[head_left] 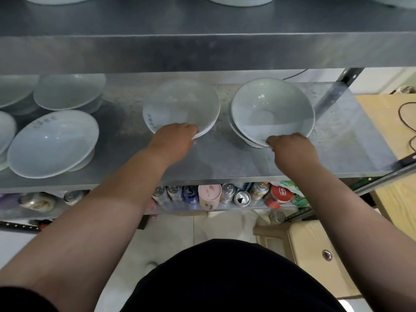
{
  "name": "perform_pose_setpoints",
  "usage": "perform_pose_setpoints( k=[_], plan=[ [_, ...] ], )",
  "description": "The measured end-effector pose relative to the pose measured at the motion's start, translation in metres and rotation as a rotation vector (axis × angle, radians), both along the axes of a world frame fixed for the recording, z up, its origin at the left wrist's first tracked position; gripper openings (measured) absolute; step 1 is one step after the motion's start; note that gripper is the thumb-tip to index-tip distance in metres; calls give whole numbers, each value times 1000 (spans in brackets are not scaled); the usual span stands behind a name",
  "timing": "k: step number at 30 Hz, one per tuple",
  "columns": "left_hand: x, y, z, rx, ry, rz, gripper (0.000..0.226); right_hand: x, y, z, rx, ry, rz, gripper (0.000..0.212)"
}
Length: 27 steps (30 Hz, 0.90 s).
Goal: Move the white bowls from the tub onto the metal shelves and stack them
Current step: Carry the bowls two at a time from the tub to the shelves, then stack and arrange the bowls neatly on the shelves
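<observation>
Two short stacks of white bowls stand on the middle metal shelf (225, 163). My left hand (174, 137) grips the near rim of the top bowl of the left stack (182, 104). My right hand (290, 146) grips the near rim of the top bowl of the right stack (270, 109), which sits tilted on the bowls beneath it. More white bowl stacks (54, 143) stand at the shelf's left end. The tub is not in view.
The upper shelf (202, 52) overhangs the bowls and carries more white bowls at its far edge. Cans and a pink cup (209, 195) fill the lower shelf. A wooden table (396, 131) with a cable is at the right, and a beige cabinet (315, 251) stands below it.
</observation>
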<state>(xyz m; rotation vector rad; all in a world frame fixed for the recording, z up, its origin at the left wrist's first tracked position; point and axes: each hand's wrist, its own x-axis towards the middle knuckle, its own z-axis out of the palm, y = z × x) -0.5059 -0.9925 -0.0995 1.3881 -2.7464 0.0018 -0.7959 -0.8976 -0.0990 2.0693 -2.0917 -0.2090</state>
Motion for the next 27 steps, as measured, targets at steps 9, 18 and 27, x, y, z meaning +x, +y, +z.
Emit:
perform_pose_setpoints(
  k=[9, 18, 27],
  plan=[
    [14, 8, 3, 75, 5, 61, 30, -15, -1, 1, -14, -57, -1, 21],
    [6, 12, 4, 10, 75, 74, 28, -26, 2, 13, -111, -349, 176, 31],
    [59, 50, 23, 192, 582, 239, 33, 67, 28, 18, -294, -837, 119, 32]
  ],
)
